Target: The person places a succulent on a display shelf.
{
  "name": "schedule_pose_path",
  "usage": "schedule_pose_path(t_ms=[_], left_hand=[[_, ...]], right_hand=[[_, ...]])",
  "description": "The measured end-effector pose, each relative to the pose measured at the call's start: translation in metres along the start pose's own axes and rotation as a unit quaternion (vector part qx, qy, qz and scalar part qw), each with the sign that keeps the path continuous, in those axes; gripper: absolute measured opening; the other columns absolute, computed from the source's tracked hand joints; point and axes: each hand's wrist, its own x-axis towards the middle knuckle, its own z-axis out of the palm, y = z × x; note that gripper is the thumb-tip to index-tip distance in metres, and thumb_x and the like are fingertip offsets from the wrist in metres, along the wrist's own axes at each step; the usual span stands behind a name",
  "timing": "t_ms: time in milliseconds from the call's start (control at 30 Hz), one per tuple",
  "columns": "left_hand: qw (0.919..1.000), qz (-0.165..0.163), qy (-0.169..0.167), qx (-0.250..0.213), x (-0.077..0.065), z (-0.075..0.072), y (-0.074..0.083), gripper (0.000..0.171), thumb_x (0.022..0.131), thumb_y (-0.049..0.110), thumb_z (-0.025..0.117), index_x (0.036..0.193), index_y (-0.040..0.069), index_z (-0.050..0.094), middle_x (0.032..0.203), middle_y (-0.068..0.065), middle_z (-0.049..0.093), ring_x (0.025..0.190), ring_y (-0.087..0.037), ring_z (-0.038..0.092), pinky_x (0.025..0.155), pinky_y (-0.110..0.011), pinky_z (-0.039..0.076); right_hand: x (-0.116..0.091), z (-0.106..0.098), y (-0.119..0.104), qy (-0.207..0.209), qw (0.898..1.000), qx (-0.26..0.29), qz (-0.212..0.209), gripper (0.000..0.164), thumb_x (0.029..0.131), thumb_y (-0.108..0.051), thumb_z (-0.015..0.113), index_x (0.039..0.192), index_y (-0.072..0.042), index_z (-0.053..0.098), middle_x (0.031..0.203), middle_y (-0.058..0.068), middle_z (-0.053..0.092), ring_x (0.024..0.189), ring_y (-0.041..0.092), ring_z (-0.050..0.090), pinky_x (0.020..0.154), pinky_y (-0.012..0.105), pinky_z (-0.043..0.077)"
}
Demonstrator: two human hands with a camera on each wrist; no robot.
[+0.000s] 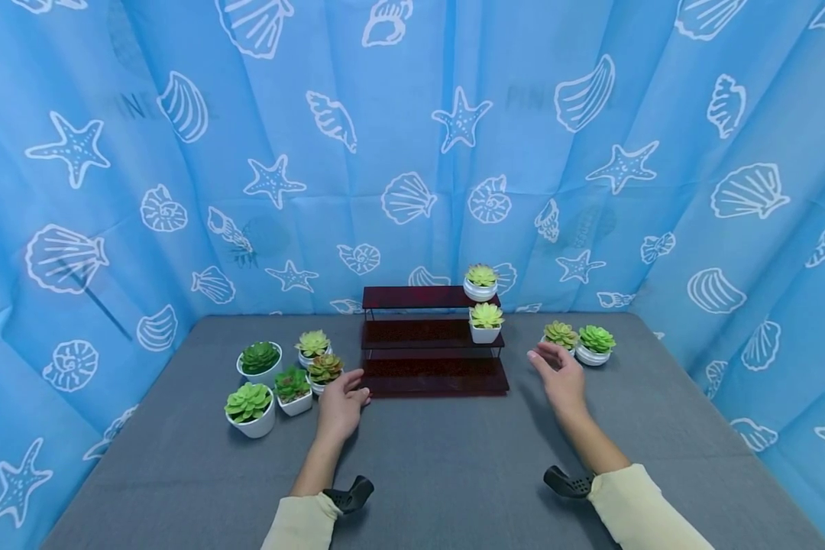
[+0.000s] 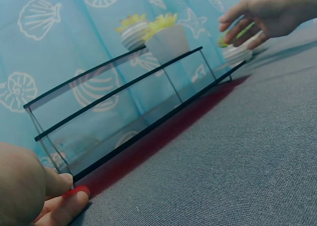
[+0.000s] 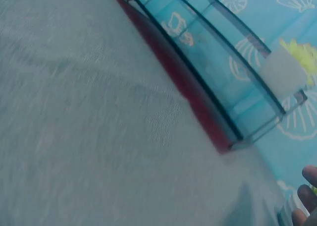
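A dark red see-through three-tier display stand (image 1: 435, 376) stands at the back middle. At its lower left corner my left hand (image 1: 340, 409) pinches the edge of the bottom tier between fingertips, one of them (image 2: 74, 203) glowing red. My right hand (image 1: 564, 386) is held over the table to the right of the stand, with fingers loosely bent and nothing in them. Close beyond it are two potted succulents, a yellow-green one (image 1: 561, 334) and a bright green one (image 1: 596, 340). On the stand's right end, one succulent (image 1: 481, 283) sits on the top tier and another (image 1: 485, 322) on the middle tier.
Left of the stand, several potted succulents group together, among them a dark green one (image 1: 260, 359) and a light green one (image 1: 250, 409). A grey cloth covers the table (image 1: 454, 473). Behind hangs a blue shell-print curtain (image 1: 399, 137).
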Motion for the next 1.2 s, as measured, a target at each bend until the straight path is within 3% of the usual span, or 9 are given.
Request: schedule_pose_path(t_ms=[367, 800, 1067, 1200], left_hand=[[1.0000, -0.005, 0.000, 0.006, -0.002, -0.001, -0.001, 0.037, 0.095, -0.002, 0.058, 0.132, -0.003, 0.056, 0.128, -0.026, 0.057, 0.089, -0.024, 0.069, 0.075, -0.034, 0.057], [1.0000, 0.000, 0.003, 0.003, 0.001, -0.001, -0.001, 0.037, 0.095, -0.003, 0.057, 0.132, -0.004, 0.056, 0.128, -0.027, 0.058, 0.088, -0.025, 0.070, 0.074, -0.033, 0.057], [0.9999, 0.001, -0.001, 0.010, -0.001, -0.001, 0.000, 0.037, 0.095, -0.003, 0.057, 0.132, -0.004, 0.056, 0.127, -0.027, 0.058, 0.088, -0.024, 0.070, 0.075, -0.034, 0.057], [1.0000, 0.004, -0.001, 0.009, -0.002, -0.001, 0.001, 0.037, 0.095, -0.004, 0.057, 0.132, -0.005, 0.056, 0.127, -0.028, 0.057, 0.088, -0.025, 0.070, 0.075, -0.034, 0.057]], right_hand=[[0.005, -0.017, 0.020, 0.106, 0.993, -0.053, 0.024, 0.038, 0.094, -0.018, 0.066, 0.122, 0.006, 0.058, 0.116, 0.025, 0.062, 0.104, 0.030, 0.058, 0.082, 0.030, 0.042], [0.021, -0.021, 0.032, 0.072, 0.991, -0.057, 0.096, 0.063, 0.095, -0.031, 0.063, 0.143, 0.004, 0.041, 0.139, 0.024, 0.048, 0.124, 0.036, 0.047, 0.099, 0.048, 0.041], [0.031, -0.015, 0.033, 0.082, 0.988, -0.076, 0.105, 0.066, 0.092, -0.028, 0.067, 0.143, 0.005, 0.039, 0.133, 0.028, 0.051, 0.122, 0.038, 0.048, 0.099, 0.050, 0.040], [0.036, -0.012, 0.034, 0.095, 0.983, -0.110, 0.114, 0.068, 0.091, -0.031, 0.068, 0.143, 0.004, 0.041, 0.133, 0.028, 0.052, 0.124, 0.041, 0.045, 0.104, 0.052, 0.032]])
